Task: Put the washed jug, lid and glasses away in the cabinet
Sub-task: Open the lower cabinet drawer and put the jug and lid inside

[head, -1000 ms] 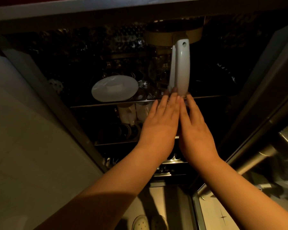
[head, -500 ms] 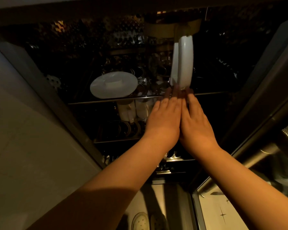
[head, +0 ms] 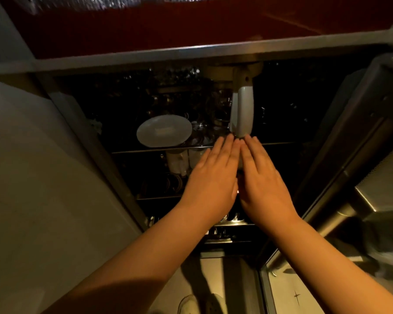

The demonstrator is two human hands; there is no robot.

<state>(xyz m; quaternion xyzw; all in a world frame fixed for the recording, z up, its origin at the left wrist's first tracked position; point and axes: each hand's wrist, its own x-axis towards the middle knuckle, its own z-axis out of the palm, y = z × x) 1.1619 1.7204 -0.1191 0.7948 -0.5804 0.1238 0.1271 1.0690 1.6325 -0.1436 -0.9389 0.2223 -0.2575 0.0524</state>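
Note:
The glass jug stands on the upper shelf of the dark open cabinet, its white handle (head: 242, 111) facing me and its pale rim band (head: 222, 72) near the top. My left hand (head: 213, 175) and my right hand (head: 262, 175) are side by side with straight fingers, and their fingertips touch the bottom of the jug's handle at the shelf edge. The round white lid (head: 163, 130) lies on the same shelf, left of the jug. Glasses (head: 200, 129) glint dimly behind the lid; I cannot tell them apart in the dark.
A glass shelf edge (head: 279, 143) runs across under the jug. White cups (head: 177, 162) sit on the shelf below, with more dim dishware lower down. The open cabinet door (head: 43, 177) is at my left, a metal hood and pipe (head: 340, 214) at my right.
The camera tilted up, so the cabinet top and red panel above now show. Both hands stay flat at the base of the jug's handle; the jug sits slightly deeper on the shelf.

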